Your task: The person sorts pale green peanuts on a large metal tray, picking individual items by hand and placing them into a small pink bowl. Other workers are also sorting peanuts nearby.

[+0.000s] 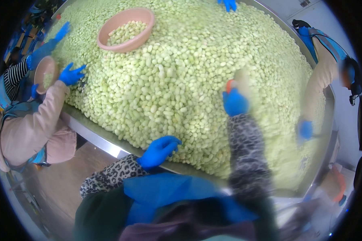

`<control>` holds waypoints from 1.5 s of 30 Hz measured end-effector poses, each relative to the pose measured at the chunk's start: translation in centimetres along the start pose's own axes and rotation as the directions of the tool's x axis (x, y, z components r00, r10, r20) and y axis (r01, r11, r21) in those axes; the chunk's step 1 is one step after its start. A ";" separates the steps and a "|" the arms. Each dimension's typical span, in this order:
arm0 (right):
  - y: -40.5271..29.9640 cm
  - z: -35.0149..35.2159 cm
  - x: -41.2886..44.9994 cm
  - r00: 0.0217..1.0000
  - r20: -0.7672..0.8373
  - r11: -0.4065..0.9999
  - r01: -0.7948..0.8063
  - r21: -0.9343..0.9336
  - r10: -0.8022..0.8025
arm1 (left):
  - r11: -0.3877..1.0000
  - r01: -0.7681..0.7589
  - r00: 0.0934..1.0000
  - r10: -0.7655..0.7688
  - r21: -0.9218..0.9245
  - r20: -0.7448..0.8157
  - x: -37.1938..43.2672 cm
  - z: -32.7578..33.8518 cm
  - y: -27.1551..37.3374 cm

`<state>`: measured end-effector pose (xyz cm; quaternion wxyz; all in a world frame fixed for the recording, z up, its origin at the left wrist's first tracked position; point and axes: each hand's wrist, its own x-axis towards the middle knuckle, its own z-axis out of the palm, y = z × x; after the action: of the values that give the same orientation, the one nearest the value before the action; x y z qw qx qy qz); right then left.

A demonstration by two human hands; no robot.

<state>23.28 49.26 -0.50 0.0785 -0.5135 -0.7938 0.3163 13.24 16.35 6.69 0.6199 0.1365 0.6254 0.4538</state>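
A large heap of small pale-green oval fruits (169,102) fills a metal bin (93,140) before me. My left hand (159,151), in a blue glove, lies at the near edge of the heap, its fingers bent over the fruits; whether it holds any cannot be seen. My right hand (236,102), also blue-gloved, is over the heap on the right. It is closed on a blurred tool with an orange handle (229,86), whose far part is too blurred to make out. A pink plastic basin (149,21) with some of the fruits rests on the far left of the heap.
Co-workers in blue gloves stand at the left, one beside a smaller pink basin (39,72). A person (322,66) reaches over the bin from the right. Another gloved hand (228,4) shows at the far edge. Blurred orange and pale objects lie beyond the lower right corner.
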 end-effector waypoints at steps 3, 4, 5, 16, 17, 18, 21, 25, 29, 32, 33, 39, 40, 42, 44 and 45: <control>-1.4 -0.6 3.9 0.990 0.144 1.000 0.009 -0.028 -0.005 | 0.998 -0.002 1.000 0.004 -0.068 0.025 0.4 0.2 0.3; -1.8 -0.9 4.4 0.983 0.182 0.998 0.043 -0.042 -0.035 | 0.998 -0.012 1.000 0.014 -0.060 0.026 0.5 0.3 0.5; -2.1 -1.2 4.7 0.973 0.220 0.995 0.079 -0.055 -0.065 | 0.998 -0.025 0.999 0.027 -0.049 0.027 0.6 0.5 0.6; -5.3 2.3 -7.8 0.918 0.290 0.961 0.274 0.032 -0.271 | 0.997 -0.056 0.996 0.052 0.051 0.078 0.1 2.5 2.7; -5.3 1.7 -10.0 0.849 0.289 0.845 0.502 -0.184 -0.442 | 0.997 -0.064 0.996 0.061 0.047 0.072 -0.1 2.5 2.7; -5.3 1.0 -11.8 0.843 0.304 0.842 0.509 -0.181 -0.445 | 0.996 -0.082 0.994 0.079 0.043 0.078 -0.3 2.5 2.6; -5.2 -0.7 -15.8 0.828 0.240 0.832 0.543 -0.116 -0.507 | 0.986 -0.162 0.971 0.153 0.039 0.183 -0.7 2.0 2.4; -1.9 -4.9 -17.4 0.958 0.027 0.952 0.287 -0.103 -0.286 | 0.970 -0.220 0.942 0.183 0.104 0.282 -1.0 1.6 1.8; 2.5 -9.5 -18.7 0.994 0.107 0.893 0.052 -0.447 -0.004 | 0.987 -0.128 0.946 0.092 0.098 0.311 -0.8 1.6 1.1; 4.3 -9.5 -19.8 0.984 0.159 0.906 0.000 -0.423 0.074 | 0.986 -0.049 0.937 -0.009 0.158 0.348 0.0 1.9 0.7; 4.6 -8.8 -19.9 0.988 0.156 0.907 0.061 -0.417 0.006 | 0.974 -0.077 0.931 -0.007 0.213 0.365 0.4 1.9 0.6; 6.0 -1.3 -14.4 0.988 0.077 0.930 0.154 -0.335 -0.136 | 0.923 -0.200 0.893 0.034 0.328 0.450 1.7 2.1 0.1; 6.2 -0.3 -13.0 0.992 0.087 0.925 0.122 -0.360 -0.097 | 0.944 -0.151 0.898 0.007 0.294 0.439 1.9 2.1 0.1; 6.3 1.3 -9.7 0.990 0.142 0.928 0.055 -0.369 -0.002 | 0.949 -0.120 0.912 -0.010 0.290 0.410 2.0 2.0 0.0; 6.2 2.4 -6.2 0.996 0.044 0.967 0.090 -0.237 -0.082 | 0.966 -0.052 0.910 -0.059 0.255 0.410 2.0 2.1 0.1; 6.2 2.6 -4.5 0.995 0.073 0.979 0.074 -0.190 -0.061 | 0.956 -0.084 0.916 -0.036 0.280 0.400 2.0 2.2 0.3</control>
<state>28.95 45.91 -5.29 0.0124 -0.4804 -0.8399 0.2522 14.69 18.83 5.96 0.7022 0.3241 0.5433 0.3267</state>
